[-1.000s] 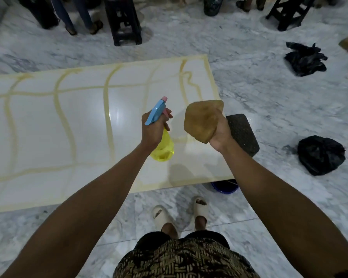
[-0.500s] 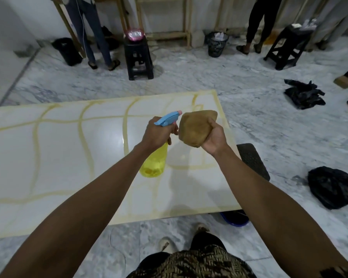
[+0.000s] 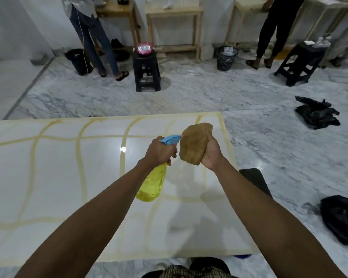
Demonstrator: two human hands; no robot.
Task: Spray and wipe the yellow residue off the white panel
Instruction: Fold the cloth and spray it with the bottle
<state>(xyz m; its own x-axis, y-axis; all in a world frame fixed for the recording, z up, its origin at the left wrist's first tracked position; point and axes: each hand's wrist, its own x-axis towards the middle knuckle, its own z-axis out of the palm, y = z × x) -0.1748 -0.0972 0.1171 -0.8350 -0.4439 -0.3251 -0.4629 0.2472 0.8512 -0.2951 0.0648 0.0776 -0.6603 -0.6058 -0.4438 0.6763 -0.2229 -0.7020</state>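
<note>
- Left hand [image 3: 159, 152]: fingers curled round the neck of the spray bottle [image 3: 153, 183], held in the air over the white panel [image 3: 58, 177].
- Right hand [image 3: 210, 155]: clenched on a bunched brown cloth [image 3: 194, 143], just beside the bottle's blue nozzle [image 3: 171, 139].
- Bottle tilted: yellow body hangs down toward the person, nozzle aims up and right at the cloth.
- Panel lies flat below both hands; yellow residue [image 3: 80, 161] crosses it in grid-like streaks.

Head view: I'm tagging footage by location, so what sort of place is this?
Probably an indoor workroom: marble floor, wooden tables along the wall, plastic stools.
</note>
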